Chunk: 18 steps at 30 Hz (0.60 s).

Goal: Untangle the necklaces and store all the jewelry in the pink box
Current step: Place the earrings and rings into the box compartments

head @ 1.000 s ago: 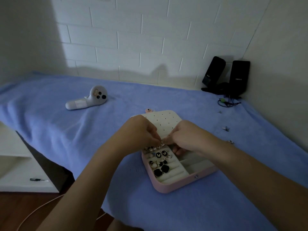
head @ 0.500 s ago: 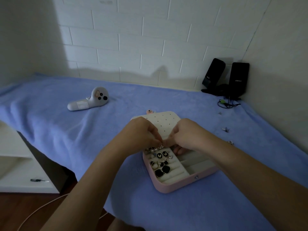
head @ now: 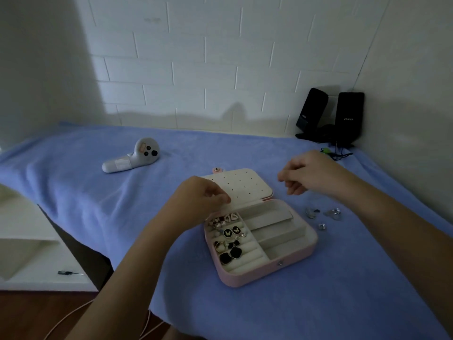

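Two bare hands hover at an open pink box (head: 269, 272) on a blue cloth (head: 98, 204). The left hand (head: 196, 200), fingers curled, touches the near edge of the lid (head: 247, 190); whether it grips is unclear. Earrings (head: 230, 231) fill the box's left slots. The right hand (head: 311, 175) hangs loosely curled, seemingly empty. Loose silver pieces (head: 333, 213) lie right of the box, nearest that hand.

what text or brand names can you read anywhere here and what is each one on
"EDIFIER": white lettering on the black speaker nearest the side wall, slightly soft.
Other black speaker: small pale label low on its front, too blurred to read.
White controller: buttons only, no readable marks.
Pink jewelry box: no text visible.
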Each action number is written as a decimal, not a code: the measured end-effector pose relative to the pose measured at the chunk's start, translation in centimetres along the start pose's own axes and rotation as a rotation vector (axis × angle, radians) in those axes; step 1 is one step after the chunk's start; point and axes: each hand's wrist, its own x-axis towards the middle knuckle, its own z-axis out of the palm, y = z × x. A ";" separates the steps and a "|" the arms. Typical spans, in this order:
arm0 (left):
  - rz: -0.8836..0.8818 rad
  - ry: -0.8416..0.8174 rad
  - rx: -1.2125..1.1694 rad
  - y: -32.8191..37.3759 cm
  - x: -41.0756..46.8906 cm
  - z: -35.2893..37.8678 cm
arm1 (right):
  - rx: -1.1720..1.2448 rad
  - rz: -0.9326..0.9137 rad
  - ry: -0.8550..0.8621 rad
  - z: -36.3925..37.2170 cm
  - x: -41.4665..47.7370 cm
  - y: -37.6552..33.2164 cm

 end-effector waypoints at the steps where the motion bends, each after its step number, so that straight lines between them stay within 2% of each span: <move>1: -0.005 0.021 -0.017 0.1 -0.2 0.1 | -0.038 0.007 0.019 -0.5 0.3 0.8; 5: -0.023 0.111 -0.048 0.0 -1.1 0.9 | -0.208 0.106 -0.038 -2.2 1.3 3.5; 9: -0.026 0.223 -0.120 -0.2 -1.9 1.8 | -0.244 0.187 -0.102 -2.3 2.1 5.4; 14: 0.026 0.310 -0.119 -0.4 -2.8 2.7 | -0.207 0.061 -0.113 -2.4 1.6 6.8; 18: 0.030 0.324 -0.080 -0.8 -2.9 3.2 | -0.210 -0.024 -0.266 -2.7 0.4 7.0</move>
